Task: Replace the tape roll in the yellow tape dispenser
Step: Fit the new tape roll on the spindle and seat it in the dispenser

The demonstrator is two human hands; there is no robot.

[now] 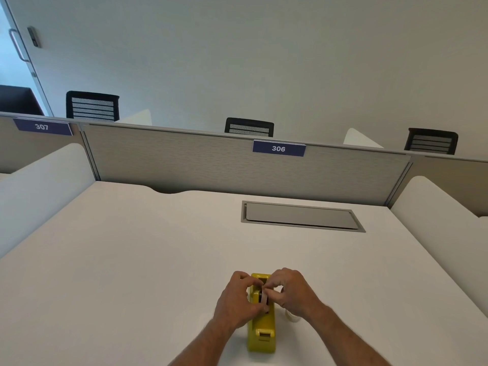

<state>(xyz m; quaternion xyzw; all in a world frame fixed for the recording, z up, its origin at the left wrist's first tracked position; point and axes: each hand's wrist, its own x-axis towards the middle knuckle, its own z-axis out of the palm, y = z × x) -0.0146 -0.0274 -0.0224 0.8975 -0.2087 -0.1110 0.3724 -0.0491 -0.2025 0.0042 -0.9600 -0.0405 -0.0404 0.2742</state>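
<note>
The yellow tape dispenser (261,331) stands on the white desk (132,260) near its front edge, cutter end toward me. My left hand (235,302) grips its left side by the roll slot. My right hand (290,290) pinches the tape roll (264,297), which sits edge-up in the slot with its dark core partly showing. Fingers hide most of that roll. A second, pale tape roll (291,316) lies on the desk just right of the dispenser, half hidden under my right wrist.
A grey cable hatch (301,216) is set into the desk at the back right. A grey partition (211,165) with a "306" label closes the far side, and white side dividers (435,207) flank the desk. Black chairs stand beyond.
</note>
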